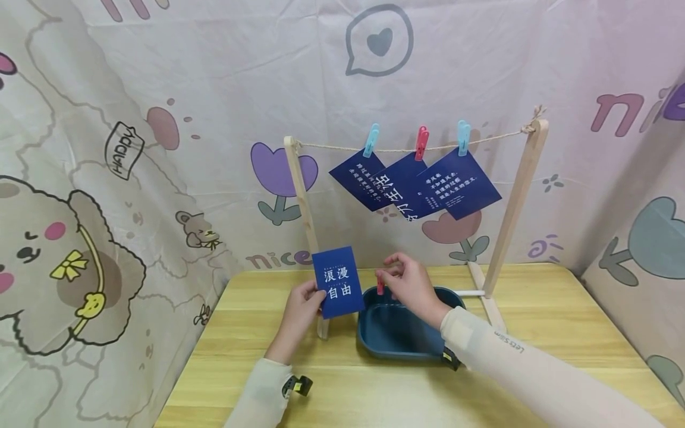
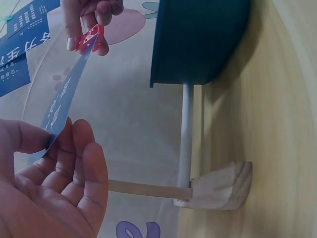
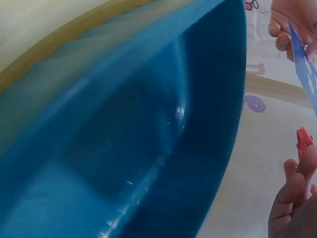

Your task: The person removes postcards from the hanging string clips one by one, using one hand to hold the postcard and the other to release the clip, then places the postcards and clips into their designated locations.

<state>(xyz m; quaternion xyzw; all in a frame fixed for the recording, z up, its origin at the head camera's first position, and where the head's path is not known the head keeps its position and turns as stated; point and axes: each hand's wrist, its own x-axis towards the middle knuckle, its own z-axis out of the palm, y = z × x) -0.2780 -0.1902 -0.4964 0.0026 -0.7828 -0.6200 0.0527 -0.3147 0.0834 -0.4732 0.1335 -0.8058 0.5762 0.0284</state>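
My left hand (image 1: pixel 301 306) pinches a blue card (image 1: pixel 338 282) with white characters between thumb and fingers, held upright above the table. To its right my right hand (image 1: pixel 412 284) pinches a small red clothespin (image 1: pixel 380 284) over a dark teal basin (image 1: pixel 409 353). In the left wrist view the clothespin (image 2: pixel 91 37) appears close to the card's far corner; whether they touch I cannot tell there. The right wrist view shows the clothespin (image 3: pixel 303 139) apart from the card (image 3: pixel 303 64). The basin's inside (image 3: pixel 124 124) fills much of that view.
Behind the hands stands a wooden frame (image 1: pixel 514 208) with a twine line (image 1: pixel 337 146). Three blue cards (image 1: pixel 465 184) hang from it by two light blue clothespins (image 1: pixel 371 141) and a red one (image 1: pixel 421 143). A printed curtain (image 1: pixel 214 89) surrounds the wooden table (image 1: pixel 562 345).
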